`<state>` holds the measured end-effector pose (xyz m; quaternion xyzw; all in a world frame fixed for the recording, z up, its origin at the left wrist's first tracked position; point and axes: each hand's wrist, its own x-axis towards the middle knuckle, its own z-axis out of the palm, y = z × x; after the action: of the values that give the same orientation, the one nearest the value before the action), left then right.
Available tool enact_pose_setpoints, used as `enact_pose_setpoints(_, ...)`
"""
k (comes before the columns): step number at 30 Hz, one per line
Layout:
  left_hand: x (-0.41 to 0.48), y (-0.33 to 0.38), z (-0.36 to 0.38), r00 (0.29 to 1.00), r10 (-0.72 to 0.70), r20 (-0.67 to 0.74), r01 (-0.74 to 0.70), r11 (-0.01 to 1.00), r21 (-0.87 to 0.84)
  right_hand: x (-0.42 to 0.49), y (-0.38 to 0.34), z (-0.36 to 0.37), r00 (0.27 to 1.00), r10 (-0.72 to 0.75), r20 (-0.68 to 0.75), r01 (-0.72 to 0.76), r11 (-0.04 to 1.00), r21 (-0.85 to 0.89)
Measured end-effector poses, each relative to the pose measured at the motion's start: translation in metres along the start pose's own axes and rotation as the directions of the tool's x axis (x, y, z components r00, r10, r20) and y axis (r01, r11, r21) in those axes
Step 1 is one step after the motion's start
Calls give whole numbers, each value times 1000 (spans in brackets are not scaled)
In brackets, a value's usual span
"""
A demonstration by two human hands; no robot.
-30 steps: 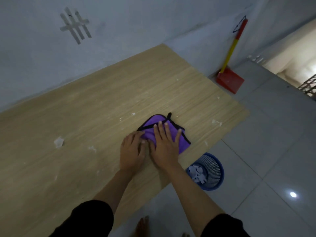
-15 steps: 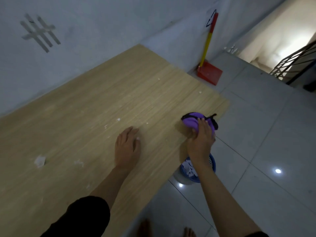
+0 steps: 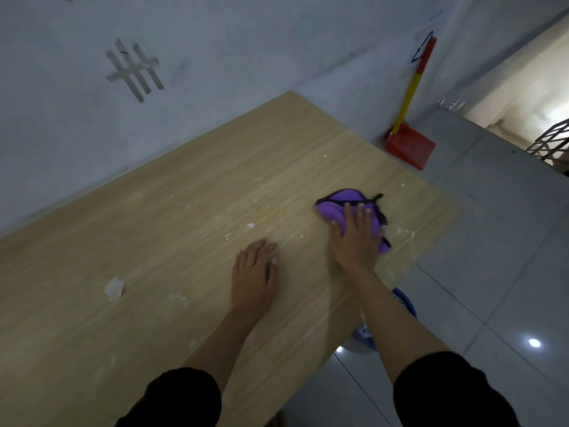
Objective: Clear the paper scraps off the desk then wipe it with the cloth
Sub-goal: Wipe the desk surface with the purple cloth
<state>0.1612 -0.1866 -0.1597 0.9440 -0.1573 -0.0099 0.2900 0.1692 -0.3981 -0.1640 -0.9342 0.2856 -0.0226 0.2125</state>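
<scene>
A purple cloth (image 3: 335, 204) with black trim lies bunched on the right part of the wooden desk (image 3: 172, 211). My right hand (image 3: 354, 241) presses flat on top of it, fingers spread over the fabric. My left hand (image 3: 254, 272) rests flat on the bare desk to the left of the cloth, holding nothing. A crumpled white paper scrap (image 3: 114, 288) lies on the desk further left, with a smaller scrap (image 3: 178, 297) beside it. Tiny white bits (image 3: 250, 225) dot the wood above my left hand and near the right edge (image 3: 403, 232).
A blue basket (image 3: 403, 303) stands on the tiled floor below the desk's near edge, mostly hidden by my right forearm. A red dustpan (image 3: 411, 147) with a yellow and red handle leans against the wall beyond the desk's far corner. The wall runs along the desk's back.
My right hand has moved the cloth from the desk's right edge above the basket back inward onto the desk surface. My left hand has stayed flat on the wood.
</scene>
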Motion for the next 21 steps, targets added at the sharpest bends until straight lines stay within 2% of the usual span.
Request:
enact_pose_setpoints(2, -2, -2, -1, 1000, 0, 11, 0, 1000, -6, -4, 23, -11, 978, 191, -79, -188, 981, 43)
enact_pose_setpoints(5, -5, -6, -4, 1000, -6, 13, 6, 1000, -9, -16, 58, -24, 902, 411, -133, -397, 910, 116)
enact_pose_setpoints(7, -8, -8, -8, 1000, -13, 19, 13, 1000, -7, -25, 74, -32, 837, 526, -148, -488, 842, 231)
enact_pose_setpoints(9, -11, -9, -13, 999, -24, 25, 24, 1000, -12, -35, 78, -36, 798, 566, -205, -496, 811, 309)
enact_pose_setpoints(11, -14, -10, -18, 999, -33, 30, 34, 999, -15, -48, 64, -38, 825, 467, -319, -374, 873, 312)
enact_pose_setpoints(13, -16, -12, -20, 998, -41, 36, 41, 999, -7, -63, 40, -33, 899, 231, -371, -151, 961, 231)
enact_pose_setpoints(15, -20, -14, -20, 998, -42, 56, 41, 999, 13, -80, 13, -19, 957, -4, -291, 49, 988, 147)
enact_pose_setpoints(17, -24, -17, -20, 996, -44, 83, 42, 999, 28, -95, -5, -2, 977, -162, -139, 177, 979, 102)
enact_pose_setpoints(19, -27, -19, -21, 992, -55, 114, 51, 998, 34, -104, -6, 11, 967, -255, -16, 255, 966, 41)
enact_pose_setpoints(21, -30, -22, -23, 988, -66, 138, 62, 997, 36, -106, 9, 13, 957, -291, 14, 291, 957, 18)
